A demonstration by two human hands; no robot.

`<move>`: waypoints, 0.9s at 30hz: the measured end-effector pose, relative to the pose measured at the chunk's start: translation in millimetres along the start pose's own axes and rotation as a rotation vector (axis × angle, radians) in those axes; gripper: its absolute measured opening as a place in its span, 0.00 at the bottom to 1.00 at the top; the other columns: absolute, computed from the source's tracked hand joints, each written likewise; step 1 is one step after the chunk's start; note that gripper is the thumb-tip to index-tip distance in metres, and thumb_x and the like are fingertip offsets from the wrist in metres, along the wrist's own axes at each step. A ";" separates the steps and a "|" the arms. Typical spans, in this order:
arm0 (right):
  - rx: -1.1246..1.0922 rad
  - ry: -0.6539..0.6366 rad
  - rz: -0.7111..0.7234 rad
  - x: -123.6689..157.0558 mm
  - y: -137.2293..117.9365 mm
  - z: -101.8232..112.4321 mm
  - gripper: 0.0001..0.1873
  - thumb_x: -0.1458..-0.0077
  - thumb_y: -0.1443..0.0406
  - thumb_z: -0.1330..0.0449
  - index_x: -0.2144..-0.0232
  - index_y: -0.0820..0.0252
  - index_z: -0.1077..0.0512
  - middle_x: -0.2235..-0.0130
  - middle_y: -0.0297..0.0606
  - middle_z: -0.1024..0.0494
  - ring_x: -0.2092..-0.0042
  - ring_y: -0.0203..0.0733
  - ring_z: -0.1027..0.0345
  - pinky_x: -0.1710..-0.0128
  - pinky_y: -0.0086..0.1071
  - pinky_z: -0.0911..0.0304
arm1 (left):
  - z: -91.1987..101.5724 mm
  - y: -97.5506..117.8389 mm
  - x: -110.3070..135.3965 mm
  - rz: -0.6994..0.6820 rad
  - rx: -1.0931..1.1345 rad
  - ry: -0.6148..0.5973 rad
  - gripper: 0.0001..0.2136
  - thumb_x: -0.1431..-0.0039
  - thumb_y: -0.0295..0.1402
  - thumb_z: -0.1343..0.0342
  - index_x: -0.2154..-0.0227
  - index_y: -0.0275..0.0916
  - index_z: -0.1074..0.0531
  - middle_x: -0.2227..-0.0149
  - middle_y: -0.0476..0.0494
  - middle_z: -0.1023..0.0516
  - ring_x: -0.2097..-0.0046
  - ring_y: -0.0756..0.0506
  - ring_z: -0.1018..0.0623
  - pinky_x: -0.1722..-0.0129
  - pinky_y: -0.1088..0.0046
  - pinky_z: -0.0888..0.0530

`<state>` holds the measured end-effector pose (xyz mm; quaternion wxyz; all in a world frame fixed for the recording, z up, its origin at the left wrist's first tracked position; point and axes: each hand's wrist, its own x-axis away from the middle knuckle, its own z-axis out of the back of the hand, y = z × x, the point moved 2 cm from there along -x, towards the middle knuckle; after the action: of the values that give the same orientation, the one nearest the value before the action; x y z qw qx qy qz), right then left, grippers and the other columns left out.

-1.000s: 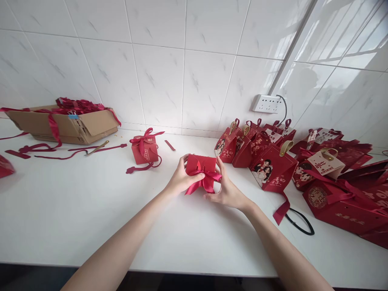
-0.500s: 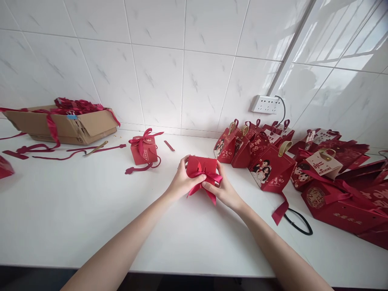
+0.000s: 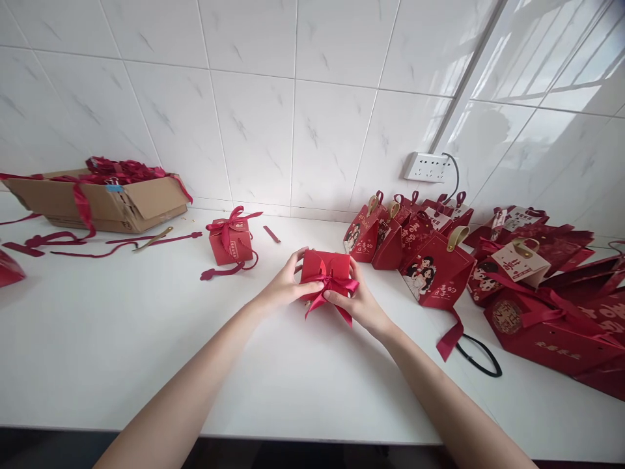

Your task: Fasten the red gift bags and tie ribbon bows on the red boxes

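Note:
A small red gift box (image 3: 336, 262) with a ribbon bow on its near side is between my hands, at the middle of the white table. My left hand (image 3: 289, 284) grips its left side, thumb lying by the bow's knot. On the other side my right hand (image 3: 359, 301) holds the box, its thumb pressed on the ribbon below the knot. The fingers behind the box are partly hidden. Two tails of the ribbon bow (image 3: 344, 314) hang toward me. Farther left stands another red gift box (image 3: 232, 244) tied with a bow and a cord.
A cardboard box (image 3: 112, 205) full of red ribbon is at the back left, with loose ribbons and scissors-like metal handles (image 3: 155, 240) before it. Several red gift bags (image 3: 434, 273) crowd the right side. A black loop (image 3: 483, 365) lies near them, below a power strip (image 3: 430, 168).
My left thumb has shifted left, off the middle of the bow, so its knot shows more. The box top has tilted slightly, and the ribbon tails have moved a little.

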<state>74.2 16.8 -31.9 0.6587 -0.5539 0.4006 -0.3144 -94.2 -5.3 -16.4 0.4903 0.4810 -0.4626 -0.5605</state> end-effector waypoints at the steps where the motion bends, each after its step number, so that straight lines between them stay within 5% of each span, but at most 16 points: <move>1: -0.005 0.007 -0.009 0.4 -0.5 0.5 0.51 0.54 0.58 0.35 0.38 0.46 0.63 0.42 0.42 0.38 0.45 0.44 0.37 0.44 0.42 0.41 | 4.3 1.6 0.0 0.009 -0.011 -0.034 0.36 0.55 0.35 0.36 0.43 0.49 0.45 0.39 0.43 0.42 0.37 0.38 0.42 0.43 0.57 0.36; 8: -0.072 -0.039 -0.049 2.2 -4.1 1.0 0.51 0.55 0.60 0.35 0.38 0.43 0.62 0.39 0.42 0.42 0.45 0.46 0.37 0.46 0.43 0.39 | 21.7 7.6 -1.1 0.003 -0.009 -0.079 0.28 0.53 0.32 0.40 0.47 0.50 0.38 0.39 0.46 0.40 0.39 0.40 0.38 0.43 0.57 0.36; 12: -0.040 0.005 -0.042 1.5 -4.7 2.3 0.50 0.56 0.59 0.34 0.38 0.42 0.60 0.38 0.42 0.44 0.45 0.46 0.37 0.46 0.44 0.39 | 20.1 7.6 -2.6 0.032 0.165 -0.130 0.26 0.58 0.25 0.47 0.52 0.48 0.33 0.39 0.47 0.40 0.39 0.38 0.38 0.51 0.58 0.28; 16: -0.034 0.023 -0.037 0.4 -3.5 2.8 0.51 0.57 0.59 0.33 0.38 0.42 0.60 0.38 0.42 0.45 0.46 0.46 0.37 0.45 0.45 0.40 | 10.6 4.6 -2.0 0.043 0.209 -0.071 0.22 0.50 0.32 0.50 0.49 0.45 0.36 0.40 0.44 0.39 0.40 0.38 0.38 0.49 0.56 0.30; 21: -0.051 0.034 -0.029 -1.0 1.3 5.0 0.51 0.57 0.60 0.33 0.38 0.41 0.60 0.39 0.41 0.44 0.46 0.46 0.36 0.46 0.46 0.39 | 0.2 2.8 0.0 -0.030 0.046 -0.055 0.29 0.49 0.39 0.41 0.45 0.45 0.43 0.39 0.43 0.41 0.37 0.40 0.42 0.43 0.61 0.36; 25: -0.066 0.018 -0.060 -1.2 2.0 7.2 0.51 0.56 0.60 0.33 0.38 0.42 0.60 0.39 0.41 0.42 0.44 0.47 0.38 0.45 0.46 0.40 | 14.3 5.4 0.8 0.010 -0.146 -0.090 0.31 0.51 0.41 0.40 0.44 0.48 0.44 0.36 0.44 0.47 0.38 0.38 0.40 0.47 0.61 0.33; 27: -0.068 0.016 -0.087 -0.7 0.4 7.9 0.51 0.56 0.60 0.33 0.38 0.44 0.60 0.41 0.42 0.40 0.43 0.48 0.39 0.45 0.47 0.41 | 24.9 9.4 2.3 -0.040 -0.283 -0.005 0.28 0.50 0.42 0.41 0.46 0.48 0.42 0.38 0.44 0.44 0.40 0.39 0.38 0.49 0.62 0.32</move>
<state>80.8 21.2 -31.7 0.6220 -0.5903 0.3917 -0.3335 -118.1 -7.3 -4.6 0.5410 0.4149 -0.3703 -0.6309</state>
